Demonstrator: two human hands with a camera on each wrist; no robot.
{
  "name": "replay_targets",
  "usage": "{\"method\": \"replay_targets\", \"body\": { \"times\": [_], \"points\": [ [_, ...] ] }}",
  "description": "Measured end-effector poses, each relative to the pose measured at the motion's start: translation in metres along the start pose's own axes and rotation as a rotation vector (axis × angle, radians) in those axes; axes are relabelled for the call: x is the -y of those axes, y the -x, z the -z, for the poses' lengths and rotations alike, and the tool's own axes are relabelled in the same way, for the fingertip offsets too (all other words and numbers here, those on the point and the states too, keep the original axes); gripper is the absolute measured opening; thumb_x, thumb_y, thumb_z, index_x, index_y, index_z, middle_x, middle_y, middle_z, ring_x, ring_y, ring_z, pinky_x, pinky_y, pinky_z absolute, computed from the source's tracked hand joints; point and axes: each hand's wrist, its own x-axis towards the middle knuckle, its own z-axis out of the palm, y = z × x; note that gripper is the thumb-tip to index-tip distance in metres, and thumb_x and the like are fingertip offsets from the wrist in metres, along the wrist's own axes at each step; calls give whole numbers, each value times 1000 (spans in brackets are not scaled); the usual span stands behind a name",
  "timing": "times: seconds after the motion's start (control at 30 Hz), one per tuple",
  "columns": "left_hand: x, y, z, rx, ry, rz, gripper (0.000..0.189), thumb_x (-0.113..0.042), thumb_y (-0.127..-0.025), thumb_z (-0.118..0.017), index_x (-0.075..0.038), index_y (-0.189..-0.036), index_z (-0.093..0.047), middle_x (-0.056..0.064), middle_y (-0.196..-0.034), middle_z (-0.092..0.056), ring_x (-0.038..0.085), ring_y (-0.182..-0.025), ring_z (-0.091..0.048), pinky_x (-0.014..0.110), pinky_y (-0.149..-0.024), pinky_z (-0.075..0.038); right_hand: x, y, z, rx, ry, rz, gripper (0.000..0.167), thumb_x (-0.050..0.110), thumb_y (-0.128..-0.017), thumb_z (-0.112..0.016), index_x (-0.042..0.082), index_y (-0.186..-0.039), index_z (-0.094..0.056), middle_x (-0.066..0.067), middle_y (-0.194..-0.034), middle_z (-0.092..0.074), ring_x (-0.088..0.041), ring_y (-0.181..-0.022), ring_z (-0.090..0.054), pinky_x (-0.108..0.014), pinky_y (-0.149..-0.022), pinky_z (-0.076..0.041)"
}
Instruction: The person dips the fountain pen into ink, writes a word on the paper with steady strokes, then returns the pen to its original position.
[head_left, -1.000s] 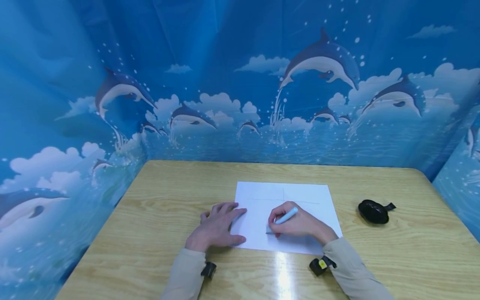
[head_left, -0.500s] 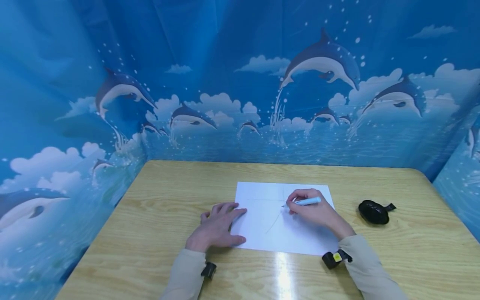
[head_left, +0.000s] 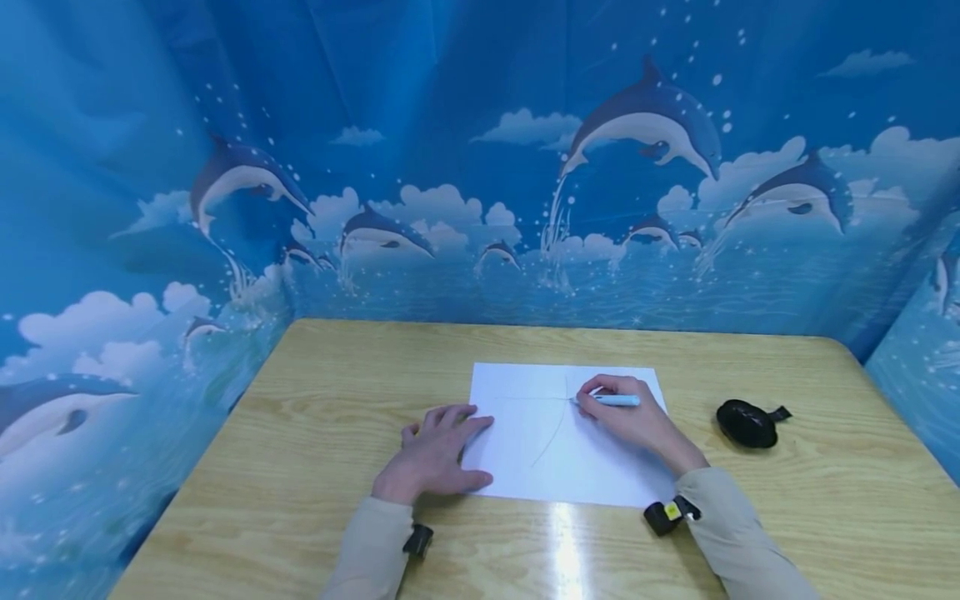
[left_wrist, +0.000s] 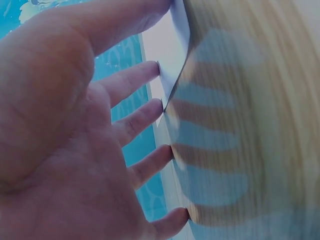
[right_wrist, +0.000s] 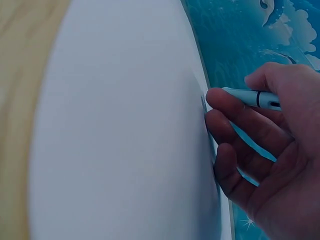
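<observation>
A white sheet of paper [head_left: 510,442] lies on the wooden table. Thin lines cross near its upper middle, and a curved line [head_left: 552,440] runs from there down to the lower left. My right hand [head_left: 633,421] pinches a light blue pen [head_left: 621,401], its tip at the paper close to the crossing. In the right wrist view the pen [right_wrist: 265,100] sits between thumb and fingers, its tip hidden behind them. My left hand [head_left: 435,460] rests spread on the sheet's left edge, thumb and fingertips down on paper and table; the left wrist view shows its fingers [left_wrist: 135,125] apart.
A small black oval object [head_left: 747,423] with a short tab lies to the right of the paper. Behind the wooden table [head_left: 337,375] hangs a blue curtain [head_left: 450,275] printed with dolphins. Both wrists wear small black cameras.
My right hand has moved the pen up and to the right from the lower middle of the sheet, and a curved line now shows along that path. My left hand has stayed in place.
</observation>
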Motion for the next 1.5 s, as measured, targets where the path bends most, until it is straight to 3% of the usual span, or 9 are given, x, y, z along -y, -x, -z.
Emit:
{"method": "replay_targets", "body": {
  "times": [0.17, 0.33, 0.87, 1.03, 1.3, 1.5],
  "points": [
    [1, -1, -1, -1, -5, 3, 76, -49, -85, -78, -29, -152, -50, 3, -165, -36, 41, -151, -28, 79, -111, -24, 1, -1, -1, 7, 3, 0, 18, 32, -99, -67, 18, -103, -76, 6, -96, -77, -20, -109, -66, -37, -92, -52],
    [2, -2, -1, 1, -7, 6, 76, -49, -85, -78, -30, -152, -49, 2, -165, -35, 41, -151, -27, 78, -111, -24, 2, -3, -2, 10, 15, -2, 16, 30, -100, -66, 18, -102, -76, 7, -92, -77, -21, -110, -66, -38, -93, -52],
    [2, -4, -2, 4, -3, 10, 75, -49, -85, -78, -30, -152, -49, 2, -165, -35, 41, -151, -27, 79, -111, -24, 5, -6, -2, 28, 40, -30, 16, 24, -98, -65, 12, -99, -75, 3, -80, -77, -12, -76, -67, -24, -70, -52],
    [2, -4, -2, 3, -5, 10, 75, -49, -85, -78, -30, -152, -49, 2, -165, -35, 41, -151, -27, 79, -111, -23, 5, -5, -1, 26, 58, -32, 15, 23, -98, -65, 12, -98, -76, 3, -77, -76, -14, -80, -66, -26, -72, -52],
    [2, -2, -1, 1, -2, 9, 75, -48, -85, -78, -30, -152, -49, 3, -165, -35, 42, -151, -27, 79, -112, -23, 8, -1, 0, 35, 56, -30, 13, 23, -96, -66, 15, -94, -76, 5, -74, -74, -17, -96, -65, -33, -86, -50],
    [1, 0, -1, -2, 2, 3, 75, -48, -85, -79, -29, -152, -50, 3, -164, -37, 42, -150, -28, 79, -110, -24, 9, 0, 1, 41, 91, -30, 13, 23, -96, -66, 15, -93, -76, 5, -73, -73, -16, -87, -64, -30, -79, -49]
  ]
}}
